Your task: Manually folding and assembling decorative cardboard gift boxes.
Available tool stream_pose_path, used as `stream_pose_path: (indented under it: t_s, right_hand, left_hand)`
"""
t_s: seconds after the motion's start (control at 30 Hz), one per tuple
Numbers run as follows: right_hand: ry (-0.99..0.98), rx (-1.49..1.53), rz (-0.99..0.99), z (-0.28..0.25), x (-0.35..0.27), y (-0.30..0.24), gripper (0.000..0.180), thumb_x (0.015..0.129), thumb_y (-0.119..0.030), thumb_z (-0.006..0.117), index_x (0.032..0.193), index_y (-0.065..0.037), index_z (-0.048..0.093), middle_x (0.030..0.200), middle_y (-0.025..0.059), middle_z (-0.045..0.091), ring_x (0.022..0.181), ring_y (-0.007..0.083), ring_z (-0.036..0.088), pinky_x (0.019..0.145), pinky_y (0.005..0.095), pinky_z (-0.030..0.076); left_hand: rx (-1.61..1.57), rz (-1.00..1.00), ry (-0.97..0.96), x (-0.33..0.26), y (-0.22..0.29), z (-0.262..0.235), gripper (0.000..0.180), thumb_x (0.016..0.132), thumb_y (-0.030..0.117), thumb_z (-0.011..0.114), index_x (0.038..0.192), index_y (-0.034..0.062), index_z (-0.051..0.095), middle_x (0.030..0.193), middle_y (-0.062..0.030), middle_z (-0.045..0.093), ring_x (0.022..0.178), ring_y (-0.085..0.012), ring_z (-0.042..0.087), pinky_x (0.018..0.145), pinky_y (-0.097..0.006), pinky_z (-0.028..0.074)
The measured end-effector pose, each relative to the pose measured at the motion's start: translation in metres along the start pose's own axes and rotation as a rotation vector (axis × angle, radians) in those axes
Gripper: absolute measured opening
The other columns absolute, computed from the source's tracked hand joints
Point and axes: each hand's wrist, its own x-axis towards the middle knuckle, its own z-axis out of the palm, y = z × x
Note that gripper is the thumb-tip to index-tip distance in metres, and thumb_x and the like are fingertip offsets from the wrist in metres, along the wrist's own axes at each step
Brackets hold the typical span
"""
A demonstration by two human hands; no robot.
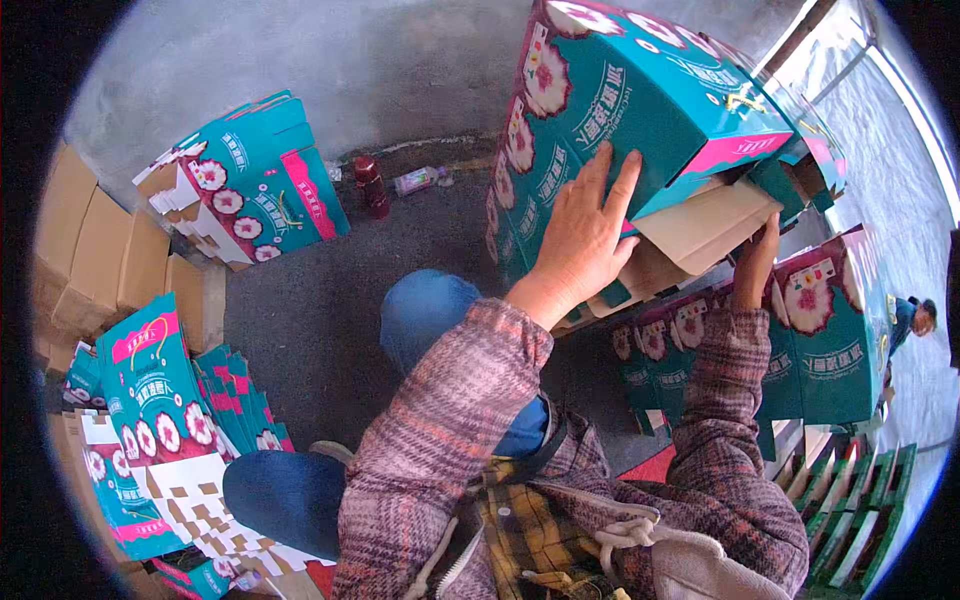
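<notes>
I hold up a teal cardboard box [640, 100] printed with pink-and-white flower rounds, its brown bottom flaps [705, 225] hanging open. My left hand [580, 240] lies flat against the box's side, fingers spread. My right hand [755, 265] reaches under the flaps at the box's lower right; its fingers are partly hidden behind the cardboard. Both sleeves are purple plaid, and my knees in blue jeans [425, 310] show below.
Flattened teal boxes lie in a stack at the left [165, 410] and another pile leans at the back [250, 185]. Plain brown cartons [100, 250] stand far left. Assembled boxes [830, 330] are stacked right. A dark bottle [372, 185] stands on the grey floor. Another person [915, 318] is far right.
</notes>
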Motion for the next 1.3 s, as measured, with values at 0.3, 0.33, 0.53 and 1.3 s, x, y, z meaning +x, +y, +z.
stream_pose_path:
  t_s: [0.3,0.33,0.53,1.3]
  right_hand:
    - [0.198,-0.826,-0.84,0.07,-0.09,-0.079,0.05,0.088,-0.007,0.053,0.134,0.006,0.039,0.136,0.0195,0.043,0.126,0.0288,0.041,0.105,0.0372,0.031]
    - [0.111,-0.868,-0.916,0.079,-0.111,-0.089,0.048,0.084,-0.003,0.052,0.13,0.005,0.044,0.131,0.0203,0.048,0.121,0.0313,0.045,0.102,0.0395,0.034]
    - [-0.696,-0.293,-0.698,0.196,-0.237,-0.045,0.034,0.077,-0.004,0.056,0.111,-0.002,0.059,0.113,0.0168,0.059,0.105,0.0335,0.057,0.093,0.0455,0.043]
    - [0.252,0.644,1.347,0.267,-0.214,0.388,0.066,0.079,-0.031,0.067,0.131,-0.011,0.032,0.136,0.0126,0.034,0.124,0.0357,0.039,0.098,0.0491,0.039]
  left_hand:
    - [0.225,-0.141,-0.079,-0.041,-0.018,-0.059,0.074,0.073,0.021,0.07,0.135,0.0014,0.035,0.134,-0.027,0.039,0.121,-0.0404,0.041,0.1,-0.047,0.032]
    - [0.272,-0.158,-0.116,-0.054,-0.021,-0.062,0.07,0.076,0.021,0.068,0.134,0.0003,0.037,0.135,-0.0263,0.039,0.122,-0.0403,0.04,0.102,-0.047,0.031]
    - [0.609,-0.218,-0.354,-0.147,-0.036,-0.093,0.042,0.08,0.028,0.065,0.11,-0.0003,0.057,0.122,-0.0179,0.053,0.12,-0.0348,0.043,0.103,-0.054,0.026]
    - [0.482,-0.462,-0.302,-0.16,-0.068,-0.106,0.036,0.076,0.028,0.065,0.103,0.0043,0.062,0.117,-0.0133,0.058,0.113,-0.0317,0.05,0.1,-0.052,0.029]
